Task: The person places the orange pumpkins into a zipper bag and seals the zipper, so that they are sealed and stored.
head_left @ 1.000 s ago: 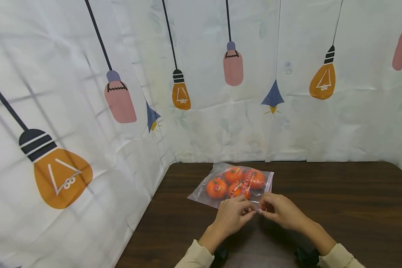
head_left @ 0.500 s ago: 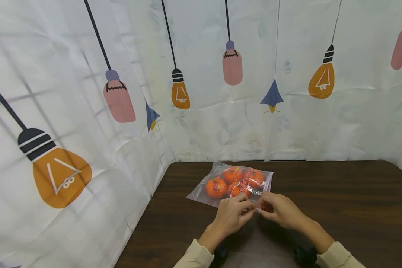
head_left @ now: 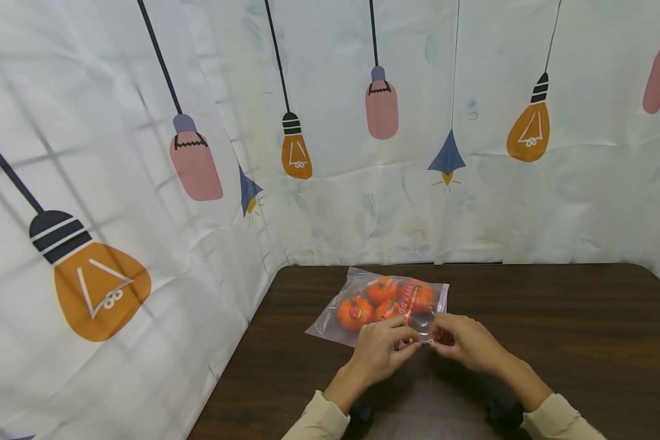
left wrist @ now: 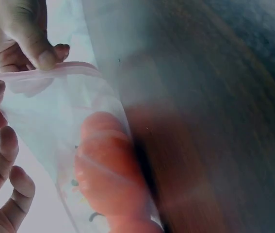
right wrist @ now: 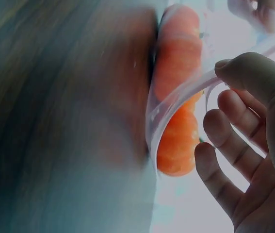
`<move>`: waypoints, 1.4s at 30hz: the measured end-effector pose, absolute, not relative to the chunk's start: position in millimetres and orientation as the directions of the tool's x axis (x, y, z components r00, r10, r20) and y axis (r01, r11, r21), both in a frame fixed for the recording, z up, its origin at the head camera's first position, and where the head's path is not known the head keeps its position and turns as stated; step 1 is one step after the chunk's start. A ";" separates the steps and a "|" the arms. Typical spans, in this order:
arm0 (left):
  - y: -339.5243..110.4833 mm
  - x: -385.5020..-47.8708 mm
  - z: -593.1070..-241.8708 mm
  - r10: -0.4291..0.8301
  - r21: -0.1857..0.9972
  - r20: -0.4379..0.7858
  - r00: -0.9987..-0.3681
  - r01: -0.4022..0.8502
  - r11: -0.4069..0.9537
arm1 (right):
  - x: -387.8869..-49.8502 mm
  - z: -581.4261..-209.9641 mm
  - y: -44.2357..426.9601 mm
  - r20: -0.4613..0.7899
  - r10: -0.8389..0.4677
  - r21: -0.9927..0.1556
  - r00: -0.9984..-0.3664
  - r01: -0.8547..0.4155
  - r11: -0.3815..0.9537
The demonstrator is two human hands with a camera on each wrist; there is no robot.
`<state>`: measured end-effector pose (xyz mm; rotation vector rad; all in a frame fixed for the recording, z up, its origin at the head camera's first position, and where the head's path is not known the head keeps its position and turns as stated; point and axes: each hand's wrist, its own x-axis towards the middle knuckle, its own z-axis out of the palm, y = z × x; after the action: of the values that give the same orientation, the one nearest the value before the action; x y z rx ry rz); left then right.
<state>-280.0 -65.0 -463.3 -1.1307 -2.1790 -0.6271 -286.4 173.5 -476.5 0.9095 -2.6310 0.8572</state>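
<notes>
A clear zip bag [head_left: 327,322] with red print lies on the table, and several round orange fruits [head_left: 355,313] that look like mandarins are inside. At its near right corner, my left hand [head_left: 382,349] pinches the bag's edge between thumb and finger. My right hand [head_left: 469,343] pinches the same edge a little further right. In the right wrist view the thumb [right wrist: 253,73] presses on the pale zip strip [right wrist: 176,97], which curves away, and brighter fruit shows past it. The left wrist view shows the left fingers [left wrist: 6,150] partly curled beside the bag.
The dark wooden table [head_left: 550,318] runs to a white curtain [head_left: 352,220] printed with hanging lamps, at the back and left. Dark, indistinct objects sit under both forearms near the cuffs.
My right hand has shifted slightly right along the bag's edge, widening the gap between the two hands. The bag's near edge has moved a little, and the left hand has stayed nearly still.
</notes>
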 end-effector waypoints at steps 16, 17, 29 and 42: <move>-63.1 -279.1 -461.1 0.611 0.100 0.595 -0.522 0.803 0.588 | -291.1 -478.3 187.1 0.347 -0.452 -0.547 -0.822 -0.568 0.615; -63.0 -279.0 -461.0 0.609 0.104 0.589 -0.531 0.798 0.594 | -291.1 -477.7 187.3 0.345 -0.456 -0.562 -0.820 -0.570 0.600; -61.8 -278.0 -465.1 0.588 0.094 0.617 -0.523 0.790 0.606 | -294.1 -480.7 185.8 0.207 -0.501 -0.782 -0.840 -0.450 0.432; -60.7 -276.2 -467.3 0.596 0.096 0.626 -0.502 0.809 0.581 | -290.9 -474.9 177.1 0.176 -0.412 -0.804 -0.894 -0.372 0.464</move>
<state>-276.2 -60.7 -467.3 -1.1165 -2.2702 -0.5168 -290.9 177.1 -474.9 0.7291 -2.7243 1.4795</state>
